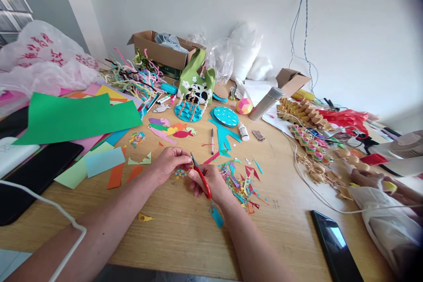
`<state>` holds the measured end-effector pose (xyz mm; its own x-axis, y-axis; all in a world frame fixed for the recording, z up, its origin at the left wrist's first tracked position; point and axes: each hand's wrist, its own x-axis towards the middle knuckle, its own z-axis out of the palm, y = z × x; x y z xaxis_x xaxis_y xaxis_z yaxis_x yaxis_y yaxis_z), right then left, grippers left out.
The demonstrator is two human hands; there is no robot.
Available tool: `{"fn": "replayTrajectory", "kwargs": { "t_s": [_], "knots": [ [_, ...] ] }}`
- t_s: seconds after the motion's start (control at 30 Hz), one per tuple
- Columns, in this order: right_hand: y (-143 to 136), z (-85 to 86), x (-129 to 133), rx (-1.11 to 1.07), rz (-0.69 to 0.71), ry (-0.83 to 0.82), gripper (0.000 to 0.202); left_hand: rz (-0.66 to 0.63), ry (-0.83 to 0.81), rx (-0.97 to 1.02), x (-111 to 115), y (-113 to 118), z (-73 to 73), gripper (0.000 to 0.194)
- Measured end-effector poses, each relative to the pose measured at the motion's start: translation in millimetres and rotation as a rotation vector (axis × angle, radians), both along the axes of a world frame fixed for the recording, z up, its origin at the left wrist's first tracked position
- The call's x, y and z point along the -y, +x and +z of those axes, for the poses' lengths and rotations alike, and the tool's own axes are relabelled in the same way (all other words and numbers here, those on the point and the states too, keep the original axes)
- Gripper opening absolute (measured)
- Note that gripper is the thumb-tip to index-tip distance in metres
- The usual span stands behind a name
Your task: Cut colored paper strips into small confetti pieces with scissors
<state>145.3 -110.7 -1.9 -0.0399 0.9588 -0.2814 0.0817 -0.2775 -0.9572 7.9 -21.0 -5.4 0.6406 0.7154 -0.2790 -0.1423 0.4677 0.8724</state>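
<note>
Red-handled scissors (203, 180) are gripped in my right hand (213, 179), their blades pointing up and toward my left fingers. My left hand (172, 163) is pinched closed by the blade tips; whatever it holds is too small to make out. Just below the hands lie tiny coloured paper dots (180, 173). Right of my right hand spreads a heap of coloured paper scraps (236, 180), with a blue paper piece (216, 217) nearer me. Beyond the hands are cut paper fish (183, 133), a pen (212, 141) and a blue paper tree shape (222, 134).
Green paper sheets (82, 116) and a black phone-like slab (42, 176) are at the left. A glue bottle (243, 132) and a grey flask (266, 103) stand further back. On the right are a phone (335, 246), a white cable (307, 185) and another person's hand (368, 179).
</note>
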Motion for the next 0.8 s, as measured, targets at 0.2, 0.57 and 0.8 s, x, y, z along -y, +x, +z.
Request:
{"fn": "replayTrajectory", "kwargs": {
  "t_s": [0.2, 0.57, 0.8],
  "knots": [
    [-0.3, 1.9, 0.5, 0.025, 0.003, -0.017, 0.052, -0.001, 0.008, 0.006, 0.2, -0.4, 0.8, 0.013],
    [-1.3, 2.5, 0.1, 0.041, -0.019, -0.038, 0.053, 0.0, -0.02, 0.005, 1.5, 0.4, 0.9, 0.018],
    [-1.3, 5.3, 0.3, 0.051, -0.006, -0.036, 0.051, 0.009, -0.005, -0.004, 0.3, 0.4, 1.5, 0.013]
  ]
}}
